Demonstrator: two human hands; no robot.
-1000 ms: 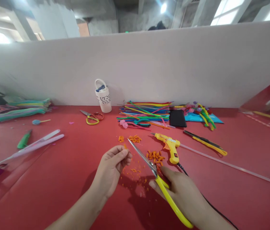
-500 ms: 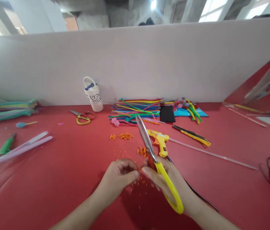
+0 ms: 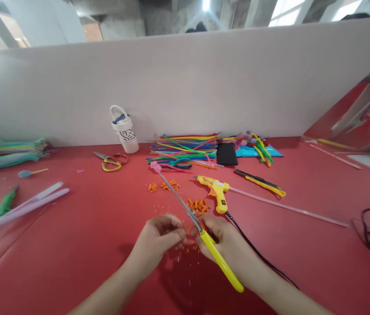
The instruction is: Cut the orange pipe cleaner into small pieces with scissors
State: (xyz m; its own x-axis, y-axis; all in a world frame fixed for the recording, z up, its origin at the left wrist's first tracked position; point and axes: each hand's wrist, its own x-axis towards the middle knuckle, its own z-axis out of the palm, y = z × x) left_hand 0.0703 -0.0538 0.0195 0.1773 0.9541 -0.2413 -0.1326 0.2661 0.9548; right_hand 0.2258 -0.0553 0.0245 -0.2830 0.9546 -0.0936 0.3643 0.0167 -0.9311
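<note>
My right hand (image 3: pixel 222 238) holds a pair of scissors (image 3: pixel 218 258) with yellow handles, the metal blades pointing up and to the left. Across from it, my left hand (image 3: pixel 160 240) is closed in a pinch, thumb against forefinger. A tiny orange piece (image 3: pixel 186 227) shows at its fingertips, partly hidden. Just beyond my hands lies a pile of short orange pieces (image 3: pixel 198 205), cut like bits of pipe cleaner. Two smaller clusters of orange pieces (image 3: pixel 169 185) sit farther off. Orange fluff is scattered on the red table (image 3: pixel 106 245) under my fingers.
A yellow glue gun (image 3: pixel 218 192) with a long clear stick and black cord lies right of centre. Behind it are colourful pipe cleaners (image 3: pixel 185 148) and a black phone (image 3: pixel 227 154). More scissors (image 3: pixel 109 162) and a white cup (image 3: pixel 126 133) stand back left.
The scissors have turned in my right hand, so the blades now lean farther left and are seen edge-on. My left hand keeps its pinch. The whole view has shifted slightly.
</note>
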